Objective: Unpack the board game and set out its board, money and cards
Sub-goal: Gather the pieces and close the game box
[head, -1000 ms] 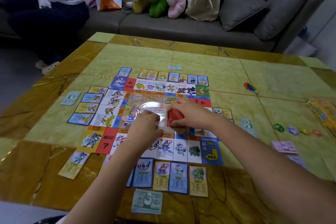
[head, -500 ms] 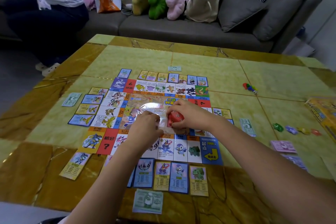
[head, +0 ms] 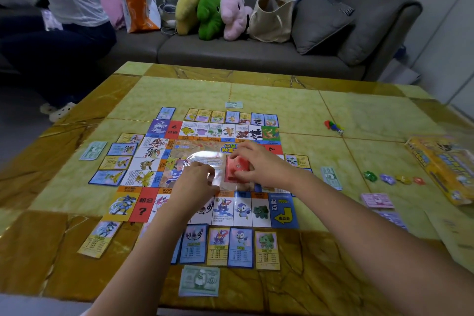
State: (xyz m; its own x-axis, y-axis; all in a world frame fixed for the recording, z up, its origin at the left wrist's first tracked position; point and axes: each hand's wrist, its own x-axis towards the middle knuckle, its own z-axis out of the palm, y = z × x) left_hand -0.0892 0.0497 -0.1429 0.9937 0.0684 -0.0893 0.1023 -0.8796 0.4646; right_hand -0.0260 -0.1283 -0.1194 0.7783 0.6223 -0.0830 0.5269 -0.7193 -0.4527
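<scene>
- Yellow-green marble table (head: 269, 100); it carries the whole game.
- Game board (head: 151, 161) lies flat at the table's middle, squares facing up.
- Yellow game box (head: 441, 164) sits at the table's right edge, well apart from the board.
- Property cards (head: 241, 247) lie face up in rows just outside the board's edges.
- Green banknotes (head: 200, 281) are stacked near the front edge; pink banknotes (head: 377, 199) lie to the right.
- Right hand (head: 259, 164) is over the board's centre; fingers and thumb are curled round the red card deck (head: 237, 168).
- Left hand (head: 195, 182) is just beside it; fingers are bunched, pinching the clear wrapper (head: 205, 159) that lies on the board.
- Four coloured tokens (head: 395, 177) stand in a row near the box.
</scene>
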